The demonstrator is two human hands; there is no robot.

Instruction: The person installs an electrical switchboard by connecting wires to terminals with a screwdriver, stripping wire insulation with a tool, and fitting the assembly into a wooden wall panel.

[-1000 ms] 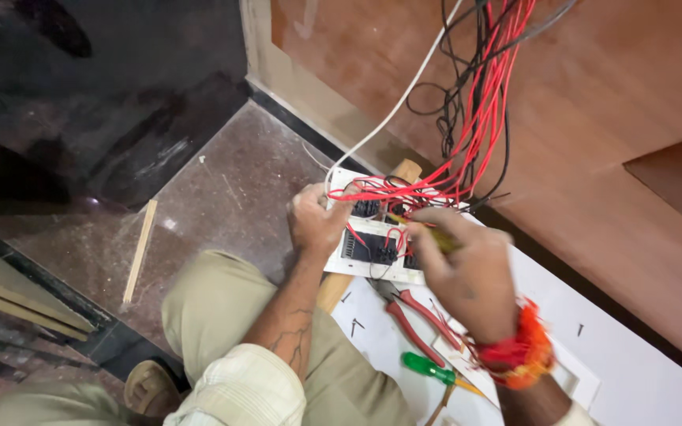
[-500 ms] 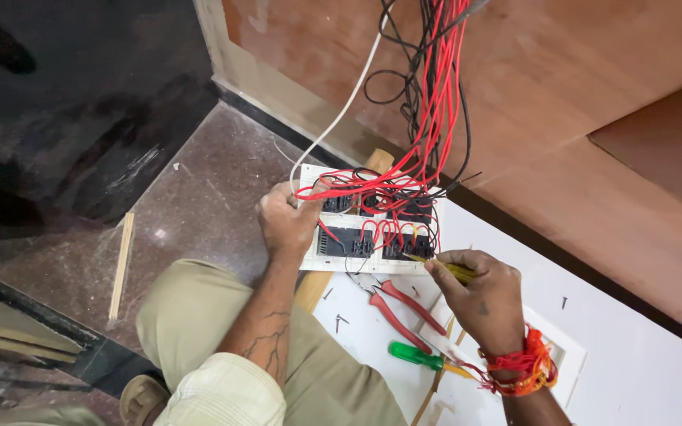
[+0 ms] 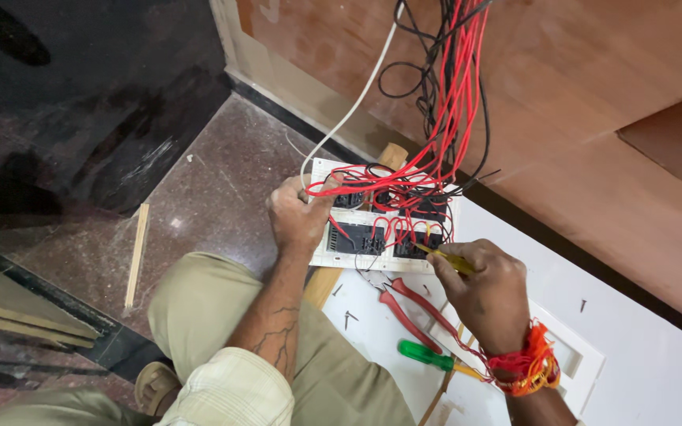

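A white switch plate (image 3: 372, 225) lies back-side up, with black modules and many red and black wires (image 3: 451, 102) running up the wooden wall. My left hand (image 3: 297, 217) grips the plate's left edge. My right hand (image 3: 483, 292) holds a yellow-handled screwdriver (image 3: 445, 259) with its tip at the lower right modules.
Red-handled pliers (image 3: 408, 304) and a green-handled screwdriver (image 3: 432, 357) lie on a white board (image 3: 633, 339) with loose screws. A white cable (image 3: 357, 102) runs up the wall. A wooden stick (image 3: 136, 252) lies on the stone floor at left. My knee (image 3: 199, 300) is below the plate.
The view has shifted slightly. My right hand has drawn down and to the right off the plate's middle, uncovering the modules. My left hand keeps its grip.
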